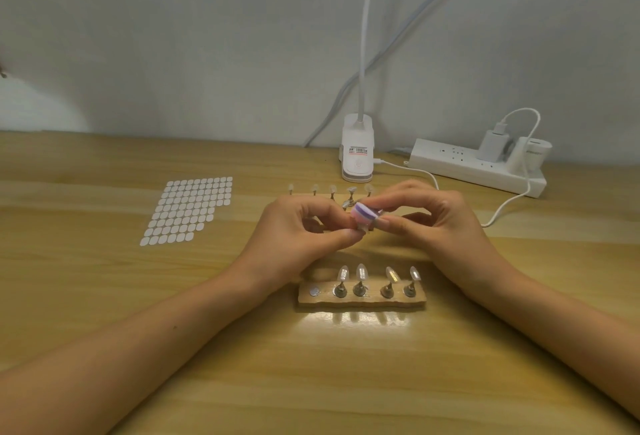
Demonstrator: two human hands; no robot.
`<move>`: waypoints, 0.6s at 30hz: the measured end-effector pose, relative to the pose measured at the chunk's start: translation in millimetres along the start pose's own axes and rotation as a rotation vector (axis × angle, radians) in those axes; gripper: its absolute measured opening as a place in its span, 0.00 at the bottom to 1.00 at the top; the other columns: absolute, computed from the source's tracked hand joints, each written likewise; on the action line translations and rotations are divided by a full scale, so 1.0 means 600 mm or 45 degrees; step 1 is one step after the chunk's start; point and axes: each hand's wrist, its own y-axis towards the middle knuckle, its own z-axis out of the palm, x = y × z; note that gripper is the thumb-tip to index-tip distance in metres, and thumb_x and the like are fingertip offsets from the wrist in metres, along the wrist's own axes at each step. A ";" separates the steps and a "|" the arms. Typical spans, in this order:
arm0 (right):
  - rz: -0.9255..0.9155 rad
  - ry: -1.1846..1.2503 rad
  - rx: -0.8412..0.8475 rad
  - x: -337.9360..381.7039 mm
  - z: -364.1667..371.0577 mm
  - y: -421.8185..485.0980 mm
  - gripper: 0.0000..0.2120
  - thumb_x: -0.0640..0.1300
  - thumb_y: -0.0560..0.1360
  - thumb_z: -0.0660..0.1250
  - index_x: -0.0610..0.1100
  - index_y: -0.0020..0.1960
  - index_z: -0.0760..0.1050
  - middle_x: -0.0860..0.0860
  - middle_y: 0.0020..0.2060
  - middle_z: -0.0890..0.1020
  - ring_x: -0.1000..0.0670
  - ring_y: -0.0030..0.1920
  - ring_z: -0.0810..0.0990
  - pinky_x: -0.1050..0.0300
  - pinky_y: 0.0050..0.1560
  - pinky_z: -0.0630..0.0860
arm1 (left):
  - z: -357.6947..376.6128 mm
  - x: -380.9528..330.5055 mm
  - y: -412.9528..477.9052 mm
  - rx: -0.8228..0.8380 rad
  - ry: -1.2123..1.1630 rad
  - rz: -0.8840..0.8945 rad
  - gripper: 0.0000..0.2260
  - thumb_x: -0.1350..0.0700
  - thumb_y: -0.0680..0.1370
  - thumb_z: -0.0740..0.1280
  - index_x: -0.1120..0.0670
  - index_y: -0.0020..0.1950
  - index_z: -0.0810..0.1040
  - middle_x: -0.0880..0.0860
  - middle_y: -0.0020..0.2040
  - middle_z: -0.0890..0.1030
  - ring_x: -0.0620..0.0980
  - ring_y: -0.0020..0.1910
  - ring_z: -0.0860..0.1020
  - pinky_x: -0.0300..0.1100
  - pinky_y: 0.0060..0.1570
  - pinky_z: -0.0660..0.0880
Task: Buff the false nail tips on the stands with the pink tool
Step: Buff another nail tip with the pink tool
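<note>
My right hand (426, 216) pinches the pink tool (363, 213), a small pink, white and purple block, above the middle of the table. My left hand (301, 230) pinches a single nail tip on its stand (363, 228) right under the block, touching it. Near me a wooden holder (362, 298) carries several clear nail tips (361, 273) on metal stands, with its leftmost magnet spot bare. A second row of nail tips (332, 189) stands farther back, partly hidden behind my hands.
A sheet of white oval adhesive tabs (190, 209) lies to the left. A white clip lamp base (357, 150) stands at the back, with a white power strip (478, 166), plugs and a cable (509, 202) to the right.
</note>
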 end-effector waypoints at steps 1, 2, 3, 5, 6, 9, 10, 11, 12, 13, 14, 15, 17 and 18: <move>0.007 -0.009 -0.007 -0.001 0.000 0.000 0.14 0.48 0.69 0.72 0.47 0.53 0.85 0.53 0.49 0.85 0.49 0.52 0.82 0.47 0.53 0.81 | 0.000 0.001 0.001 -0.016 0.007 0.005 0.02 0.58 0.72 0.77 0.52 0.42 0.87 0.45 0.33 0.83 0.42 0.31 0.76 0.34 0.33 0.71; -0.006 -0.010 -0.001 -0.001 0.000 -0.001 0.14 0.48 0.69 0.72 0.47 0.54 0.85 0.53 0.49 0.85 0.49 0.52 0.82 0.48 0.52 0.81 | 0.000 0.000 0.000 -0.023 0.014 0.013 0.01 0.57 0.72 0.77 0.52 0.42 0.87 0.46 0.34 0.84 0.44 0.31 0.77 0.37 0.33 0.73; -0.039 -0.009 0.013 -0.001 0.002 -0.002 0.14 0.48 0.69 0.72 0.47 0.54 0.85 0.52 0.48 0.84 0.49 0.51 0.82 0.49 0.50 0.82 | 0.000 -0.001 -0.001 -0.024 0.025 0.023 0.02 0.56 0.72 0.77 0.52 0.43 0.88 0.47 0.36 0.85 0.50 0.32 0.79 0.43 0.33 0.76; -0.093 -0.040 0.024 -0.001 0.004 -0.004 0.14 0.49 0.70 0.72 0.48 0.54 0.85 0.52 0.48 0.83 0.49 0.50 0.82 0.50 0.47 0.81 | 0.000 -0.002 -0.001 -0.027 0.036 0.035 0.02 0.55 0.72 0.77 0.52 0.44 0.88 0.48 0.38 0.86 0.54 0.34 0.80 0.48 0.34 0.77; -0.078 -0.061 0.006 -0.002 0.003 -0.003 0.14 0.51 0.70 0.72 0.49 0.53 0.85 0.53 0.48 0.84 0.50 0.50 0.81 0.48 0.47 0.81 | -0.001 0.000 -0.001 -0.035 0.033 0.035 0.01 0.55 0.72 0.77 0.52 0.43 0.87 0.46 0.36 0.85 0.48 0.32 0.79 0.42 0.33 0.76; -0.044 -0.080 -0.029 -0.005 0.000 -0.001 0.14 0.51 0.69 0.72 0.50 0.54 0.85 0.54 0.48 0.84 0.49 0.49 0.80 0.43 0.47 0.79 | -0.002 0.002 -0.001 -0.048 0.015 0.021 0.01 0.57 0.73 0.77 0.52 0.42 0.87 0.44 0.34 0.84 0.43 0.31 0.78 0.35 0.34 0.73; -0.080 -0.080 -0.005 -0.005 0.002 -0.003 0.14 0.50 0.70 0.72 0.48 0.54 0.85 0.53 0.48 0.84 0.48 0.49 0.81 0.45 0.46 0.80 | -0.003 0.002 -0.001 -0.047 0.016 0.024 0.02 0.55 0.72 0.77 0.52 0.43 0.87 0.46 0.37 0.86 0.47 0.33 0.80 0.39 0.35 0.75; -0.111 -0.084 0.019 -0.004 0.004 -0.004 0.14 0.50 0.70 0.72 0.48 0.54 0.85 0.52 0.48 0.83 0.48 0.49 0.81 0.47 0.45 0.80 | -0.003 0.002 0.000 -0.049 0.025 0.028 0.04 0.54 0.72 0.77 0.52 0.43 0.87 0.49 0.40 0.87 0.52 0.37 0.82 0.43 0.37 0.77; -0.112 -0.090 0.023 -0.004 0.005 -0.004 0.14 0.50 0.70 0.72 0.48 0.54 0.85 0.53 0.48 0.83 0.48 0.49 0.81 0.48 0.45 0.80 | -0.003 0.002 0.000 -0.055 0.029 0.023 0.04 0.54 0.72 0.77 0.52 0.43 0.87 0.50 0.42 0.87 0.53 0.40 0.84 0.45 0.40 0.78; -0.086 -0.092 0.000 -0.004 0.004 -0.003 0.14 0.51 0.70 0.72 0.50 0.54 0.85 0.54 0.48 0.83 0.49 0.49 0.81 0.46 0.45 0.80 | -0.003 0.002 0.000 -0.060 0.027 0.015 0.03 0.56 0.72 0.77 0.53 0.44 0.87 0.50 0.42 0.87 0.53 0.42 0.84 0.45 0.41 0.78; -0.057 -0.087 -0.030 -0.005 0.003 -0.002 0.14 0.52 0.70 0.72 0.51 0.53 0.85 0.55 0.48 0.84 0.50 0.49 0.80 0.44 0.45 0.79 | -0.003 0.002 0.001 -0.057 0.026 0.008 0.02 0.57 0.72 0.77 0.53 0.44 0.88 0.51 0.43 0.87 0.53 0.42 0.84 0.45 0.43 0.79; -0.050 -0.077 -0.043 -0.005 0.002 -0.002 0.13 0.51 0.69 0.72 0.52 0.53 0.85 0.54 0.48 0.84 0.50 0.49 0.80 0.43 0.45 0.78 | -0.002 0.002 0.001 -0.049 0.025 0.007 0.03 0.58 0.73 0.77 0.54 0.45 0.88 0.51 0.43 0.87 0.55 0.42 0.84 0.47 0.44 0.80; -0.118 -0.081 -0.002 -0.004 0.002 -0.004 0.13 0.50 0.70 0.72 0.50 0.54 0.85 0.52 0.48 0.83 0.49 0.49 0.81 0.46 0.44 0.79 | -0.002 0.001 0.000 -0.031 0.027 0.020 0.06 0.55 0.72 0.77 0.54 0.46 0.88 0.52 0.44 0.87 0.59 0.41 0.83 0.52 0.43 0.79; -0.144 -0.093 0.023 -0.004 0.003 -0.005 0.14 0.50 0.70 0.72 0.49 0.54 0.85 0.51 0.48 0.83 0.48 0.49 0.81 0.48 0.44 0.80 | -0.003 0.001 -0.001 -0.026 0.033 0.027 0.07 0.53 0.71 0.77 0.54 0.47 0.88 0.52 0.44 0.87 0.58 0.41 0.83 0.52 0.43 0.79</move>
